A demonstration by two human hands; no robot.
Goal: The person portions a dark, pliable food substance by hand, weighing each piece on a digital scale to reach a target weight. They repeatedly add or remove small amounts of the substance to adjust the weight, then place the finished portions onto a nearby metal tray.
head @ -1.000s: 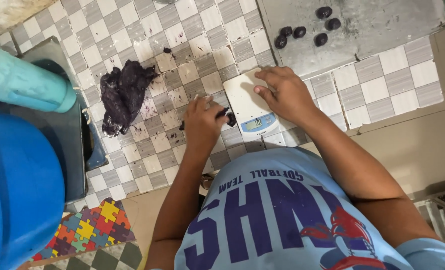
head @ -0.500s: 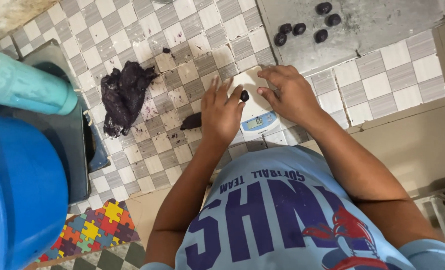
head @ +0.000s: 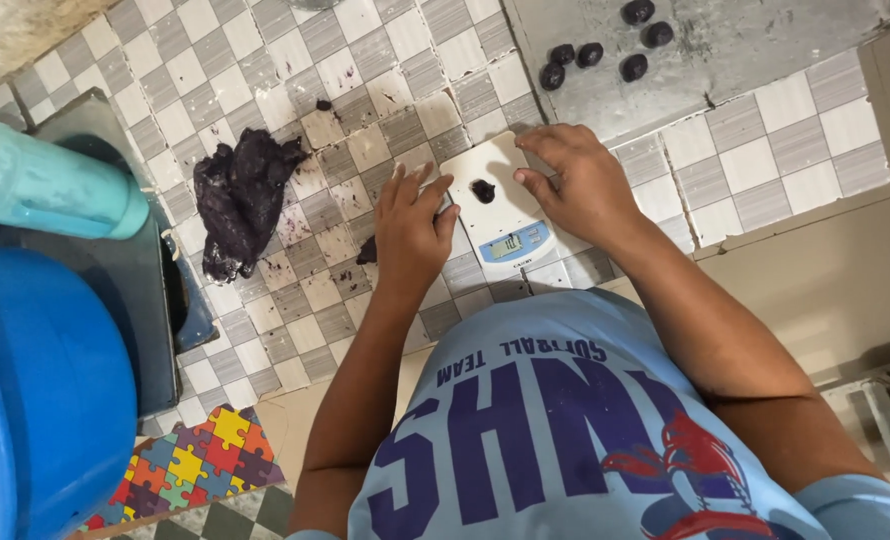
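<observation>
A white kitchen scale (head: 500, 225) with a blue display lies on the checked tile counter. One small lump of dark purple dough (head: 483, 190) sits on its platform. My left hand (head: 410, 228) hovers at the scale's left edge, fingers spread and holding nothing. My right hand (head: 580, 182) rests against the scale's right side, fingertips on its far corner and thumb pointing at the lump. A big mass of the same dark dough (head: 240, 200) lies on the tiles to the left. A small scrap of dough (head: 368, 252) lies beside my left wrist.
Several dark dough balls (head: 595, 52) sit on a grey tray (head: 745, 50) at the far right. A teal cylinder (head: 45, 185) and a blue barrel (head: 35, 400) stand at left over a dark bin. A puzzle-pattern mat (head: 190, 465) lies below the counter edge.
My left hand carried a small dark lump from the tiles onto the scale platform and let it go; the fingers have drawn back. My right hand stayed at the scale.
</observation>
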